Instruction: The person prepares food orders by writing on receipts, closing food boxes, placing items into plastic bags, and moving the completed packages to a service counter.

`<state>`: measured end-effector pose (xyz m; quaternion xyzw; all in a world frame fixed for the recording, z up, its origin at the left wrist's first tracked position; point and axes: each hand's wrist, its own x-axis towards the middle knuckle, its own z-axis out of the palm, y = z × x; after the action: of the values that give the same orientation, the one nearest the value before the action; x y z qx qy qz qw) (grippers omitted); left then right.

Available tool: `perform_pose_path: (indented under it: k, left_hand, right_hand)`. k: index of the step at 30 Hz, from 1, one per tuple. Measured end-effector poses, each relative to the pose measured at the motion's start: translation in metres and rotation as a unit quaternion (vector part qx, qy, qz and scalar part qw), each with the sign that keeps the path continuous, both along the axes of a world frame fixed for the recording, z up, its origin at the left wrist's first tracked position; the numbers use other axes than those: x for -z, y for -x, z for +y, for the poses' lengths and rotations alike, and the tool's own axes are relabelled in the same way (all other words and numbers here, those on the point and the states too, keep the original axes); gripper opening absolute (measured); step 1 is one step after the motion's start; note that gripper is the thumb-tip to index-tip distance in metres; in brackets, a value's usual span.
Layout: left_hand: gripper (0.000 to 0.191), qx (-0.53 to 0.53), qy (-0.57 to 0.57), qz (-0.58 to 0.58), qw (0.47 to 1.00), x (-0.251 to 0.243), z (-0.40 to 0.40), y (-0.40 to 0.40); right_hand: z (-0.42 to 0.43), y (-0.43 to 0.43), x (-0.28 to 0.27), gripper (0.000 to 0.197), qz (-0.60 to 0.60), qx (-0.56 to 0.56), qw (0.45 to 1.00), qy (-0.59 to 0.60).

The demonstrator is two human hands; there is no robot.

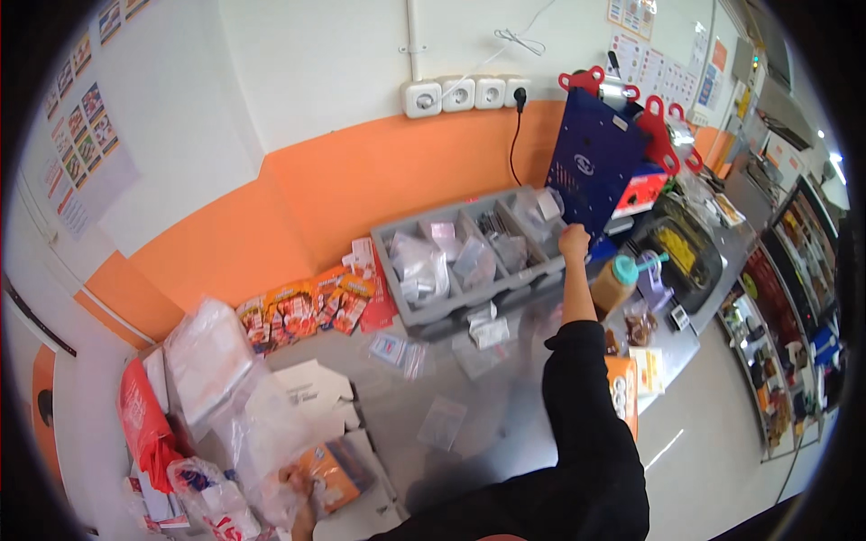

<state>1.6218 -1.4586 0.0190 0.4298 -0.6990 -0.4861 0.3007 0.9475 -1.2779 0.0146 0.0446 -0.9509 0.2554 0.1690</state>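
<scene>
My left hand (298, 483) is at the lower left, its fingers on an orange packet (333, 475) and clear plastic bags (260, 412). The packet lies over an open white cardboard box (365, 514). My right arm reaches out to the right end of a grey compartment tray (433, 316), where my right hand (575, 242) is curled at the rim beside a dark blue panel (595, 152); whether its fingers hold anything is hidden. Small plastic bags (419, 270) and other packets fill the tray's compartments. A crumpled receipt (488, 330) and a small zip bag (443, 422) lie on the metal table.
Orange leaflets (291, 308) lie along the wall. A red bag (145, 419) is at the far left. Right of my arm stand a sauce bottle with a turquoise cap (614, 280), a small timer (680, 316), an orange box (622, 392) and a black container with yellow food (676, 250).
</scene>
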Motion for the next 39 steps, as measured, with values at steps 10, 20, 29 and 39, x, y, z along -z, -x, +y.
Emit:
perform_pose_path:
  k: [10, 20, 29, 39]
  left_hand:
    - [0.046, -0.07, -0.063, -0.091, 0.991, -0.014, -0.002, 0.033]
    - [0.046, -0.06, -0.078, -0.104, 0.99, -0.026, 0.008, 0.013]
    - [0.046, 0.013, -0.113, -0.107, 0.988, -0.025, -0.004, -0.032]
    - [0.025, 0.305, -0.129, -0.097, 0.939, -0.038, -0.04, -0.049]
  right_hand:
    - [-0.027, 0.073, 0.077, 0.028, -0.238, -0.131, 0.949, -0.158]
    - [-0.02, 0.085, 0.077, 0.03, -0.323, -0.253, 0.876, -0.254]
    - [-0.004, 0.119, 0.131, 0.033, -0.266, -0.236, 0.872, -0.337]
    - [-0.014, -0.044, -0.106, 0.025, -0.204, -0.266, 0.938, -0.091]
